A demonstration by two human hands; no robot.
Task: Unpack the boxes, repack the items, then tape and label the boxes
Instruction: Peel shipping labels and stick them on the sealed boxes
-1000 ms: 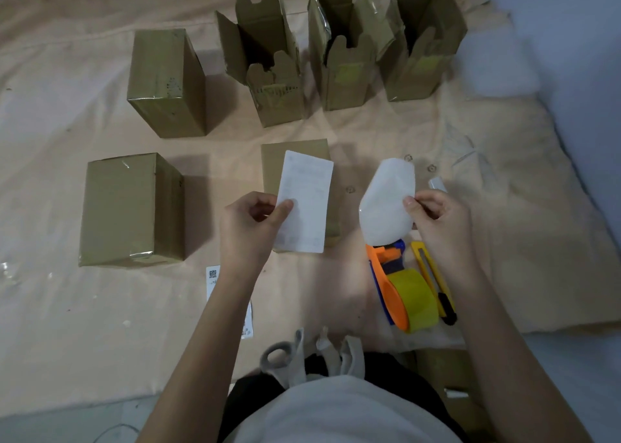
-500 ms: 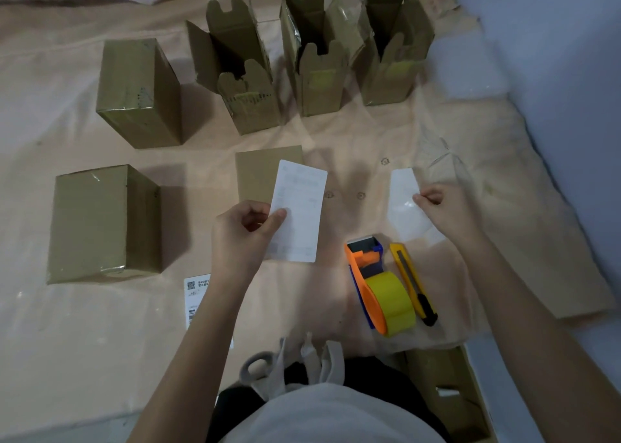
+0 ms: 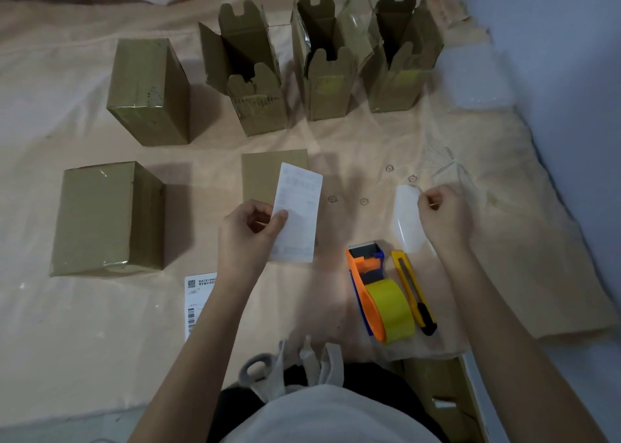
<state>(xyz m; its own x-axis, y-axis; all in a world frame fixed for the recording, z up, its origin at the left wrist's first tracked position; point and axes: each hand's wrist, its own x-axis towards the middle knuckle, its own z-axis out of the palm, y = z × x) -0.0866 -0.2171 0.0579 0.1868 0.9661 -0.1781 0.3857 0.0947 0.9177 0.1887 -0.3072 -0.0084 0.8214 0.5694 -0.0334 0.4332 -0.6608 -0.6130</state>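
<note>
My left hand (image 3: 250,232) pinches a white shipping label (image 3: 299,207) by its lower left edge, holding it above a closed brown box (image 3: 268,172). My right hand (image 3: 443,215) holds a white backing sheet (image 3: 408,222) low over the cloth, to the right. Two taped boxes stand at the left, one near (image 3: 100,217) and one farther back (image 3: 148,89). Three opened boxes (image 3: 329,66) with raised flaps line the back row.
An orange tape dispenser (image 3: 379,294) with yellow tape and a yellow utility knife (image 3: 413,291) lie between my arms. Another printed label (image 3: 198,298) lies on the cloth by my left forearm. A blue wall runs along the right. A cardboard piece (image 3: 447,399) sits at the bottom right.
My right hand has carried the backing sheet from beside the label down and out to the right, onto the cloth. My left hand keeps the label in place.
</note>
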